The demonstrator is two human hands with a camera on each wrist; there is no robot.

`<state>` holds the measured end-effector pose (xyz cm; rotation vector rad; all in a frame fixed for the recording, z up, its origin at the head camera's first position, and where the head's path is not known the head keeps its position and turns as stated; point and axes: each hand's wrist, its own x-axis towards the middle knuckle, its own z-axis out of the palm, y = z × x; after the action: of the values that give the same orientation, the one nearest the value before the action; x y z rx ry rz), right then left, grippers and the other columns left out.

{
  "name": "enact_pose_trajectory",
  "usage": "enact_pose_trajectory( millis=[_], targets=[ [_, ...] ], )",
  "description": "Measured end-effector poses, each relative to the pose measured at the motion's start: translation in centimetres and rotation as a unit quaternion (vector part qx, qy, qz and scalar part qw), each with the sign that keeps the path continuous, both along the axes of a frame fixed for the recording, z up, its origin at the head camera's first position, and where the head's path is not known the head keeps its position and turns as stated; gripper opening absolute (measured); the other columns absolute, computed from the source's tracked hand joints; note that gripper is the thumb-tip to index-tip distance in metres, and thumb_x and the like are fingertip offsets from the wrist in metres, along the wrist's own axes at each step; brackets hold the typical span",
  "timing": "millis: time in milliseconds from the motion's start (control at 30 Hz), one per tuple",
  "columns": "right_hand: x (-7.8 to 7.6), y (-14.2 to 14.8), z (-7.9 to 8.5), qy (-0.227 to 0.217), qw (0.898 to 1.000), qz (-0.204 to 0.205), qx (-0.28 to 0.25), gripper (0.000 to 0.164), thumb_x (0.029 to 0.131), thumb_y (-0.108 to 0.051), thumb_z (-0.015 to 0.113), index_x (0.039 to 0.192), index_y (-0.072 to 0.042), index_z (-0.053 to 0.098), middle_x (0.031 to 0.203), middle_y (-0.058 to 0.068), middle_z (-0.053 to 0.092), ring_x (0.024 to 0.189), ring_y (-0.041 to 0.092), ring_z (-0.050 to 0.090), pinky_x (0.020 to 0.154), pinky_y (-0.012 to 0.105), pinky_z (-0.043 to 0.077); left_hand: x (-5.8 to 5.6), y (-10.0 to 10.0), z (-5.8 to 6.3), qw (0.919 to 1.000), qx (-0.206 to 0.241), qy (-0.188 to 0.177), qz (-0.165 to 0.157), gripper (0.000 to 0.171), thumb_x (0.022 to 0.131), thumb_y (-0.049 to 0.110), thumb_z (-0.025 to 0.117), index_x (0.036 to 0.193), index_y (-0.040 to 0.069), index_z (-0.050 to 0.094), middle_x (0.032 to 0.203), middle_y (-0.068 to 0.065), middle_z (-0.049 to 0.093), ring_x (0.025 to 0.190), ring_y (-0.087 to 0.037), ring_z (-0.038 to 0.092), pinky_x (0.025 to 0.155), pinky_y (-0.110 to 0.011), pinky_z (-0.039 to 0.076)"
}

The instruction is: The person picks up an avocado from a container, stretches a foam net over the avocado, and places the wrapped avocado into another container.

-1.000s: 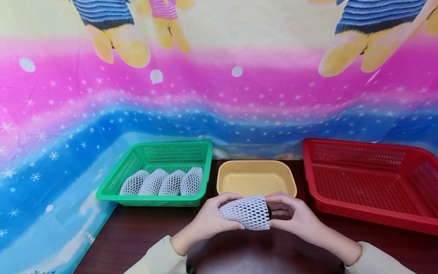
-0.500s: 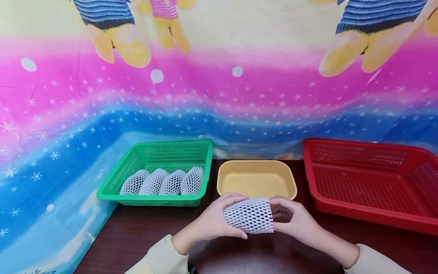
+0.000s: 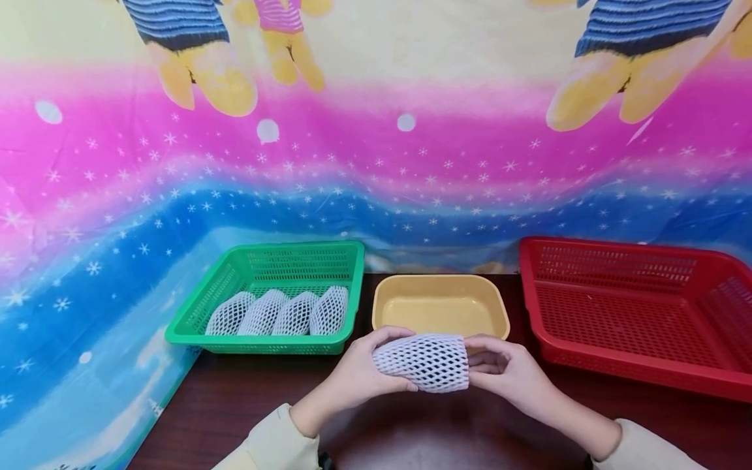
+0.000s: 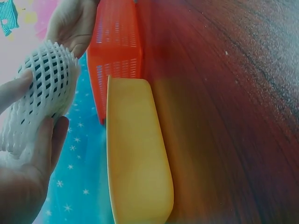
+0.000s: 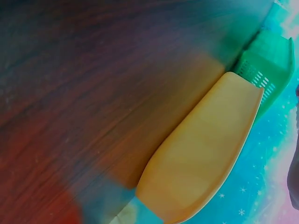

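A white foam fruit net (image 3: 422, 363) is held level above the dark table, in front of the yellow tub, with something dark showing through its mesh. My left hand (image 3: 360, 372) grips its left end, thumb on the near side and fingers on the far side. My right hand (image 3: 518, 382) pinches the rim of the net's right end with thumb and fingertips. In the left wrist view, the foam net (image 4: 46, 84) lies between the left thumb and fingers, and the right hand (image 4: 74, 23) meets its far end. What fills the net is mostly hidden.
A green basket (image 3: 264, 343) at the left holds several foam-netted pieces (image 3: 294, 314). The yellow tub (image 3: 440, 313) stands in the middle, partly behind the hands. To the right is a red basket (image 3: 634, 359). A printed cloth (image 3: 376, 143) hangs behind the table (image 3: 258, 405).
The dark end that showed at the net's right opening a second ago is now covered by the net. Both hands dipped slightly, then rose again with it.
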<state>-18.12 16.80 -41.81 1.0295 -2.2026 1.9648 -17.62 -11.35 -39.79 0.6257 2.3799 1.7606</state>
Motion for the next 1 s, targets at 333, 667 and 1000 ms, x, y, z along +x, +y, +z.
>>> enact_pose_trajectory(
  millis=[333, 667, 1000],
  targets=[
    [0.06, -0.27, -0.17, -0.01, 1.0, 0.009, 0.006, 0.029, 0.087, 0.014, 0.071, 0.115, 0.019, 0.064, 0.109, -0.012, 0.072, 0.089, 0.01, 0.072, 0.074, 0.028, 0.059, 0.14, 0.19, 0.0, 0.9992, -0.003, -0.01, -0.038, 0.076, 0.071, 0.011, 0.095, 0.139, 0.022, 0.063, 0.126, 0.003, 0.066, 0.111, -0.018, 0.06, 0.092, -0.031, 0.052],
    [0.26, -0.75, -0.18, -0.028, 0.999, 0.022, 0.007, 0.026, 0.088, 0.012, 0.07, 0.111, 0.022, 0.063, 0.105, -0.011, 0.074, 0.088, 0.011, 0.073, 0.074, 0.028, 0.059, 0.1, 0.12, -0.41, 0.9981, -0.01, -0.01, -0.06, 0.08, 0.072, 0.013, 0.095, 0.143, 0.021, 0.059, 0.13, 0.004, 0.064, 0.114, -0.016, 0.059, 0.095, -0.031, 0.05],
    [0.04, -0.78, -0.32, -0.023, 0.999, 0.013, 0.036, 0.03, 0.088, 0.009, 0.073, 0.115, 0.02, 0.064, 0.109, -0.012, 0.072, 0.091, 0.007, 0.07, 0.076, 0.028, 0.059, -0.04, 0.05, -0.74, 0.9975, -0.025, -0.018, -0.064, 0.076, 0.075, 0.015, 0.092, 0.144, 0.022, 0.059, 0.129, 0.005, 0.064, 0.114, -0.014, 0.059, 0.095, -0.029, 0.049]
  ],
)
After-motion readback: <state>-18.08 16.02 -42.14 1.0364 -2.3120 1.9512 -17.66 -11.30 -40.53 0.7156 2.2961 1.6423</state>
